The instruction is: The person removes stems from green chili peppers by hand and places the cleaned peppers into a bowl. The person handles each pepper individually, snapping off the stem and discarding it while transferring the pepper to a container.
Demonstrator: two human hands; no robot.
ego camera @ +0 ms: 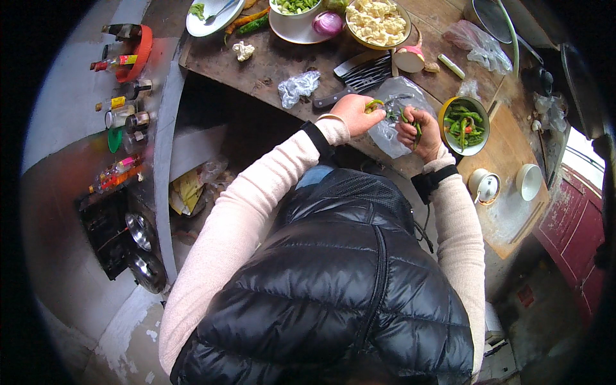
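Note:
Over a clear plastic bag [392, 137] at the table's front edge, both my hands are close together. My left hand [357, 115] pinches a small yellow-green chili pepper [374, 106] between thumb and fingers. Several thin green chili peppers [417, 134] stick out of the curled fingers of my right hand [423, 130]. Dark green bits [392, 115] lie on the bag between the hands. Just right of my right hand stands a yellow-rimmed bowl [443, 113] of green peppers [464, 125] with some red bits. A cleaver [332, 99] lies beyond my left hand.
Farther back on the wooden table [269, 79] are a cut radish [409, 60], a bowl of cauliflower [378, 21], a purple onion [328, 24] and a white plate [195, 24]. A lidded pot [483, 185] and white bowl [528, 182] stand at right. Bottles [115, 103] line the left.

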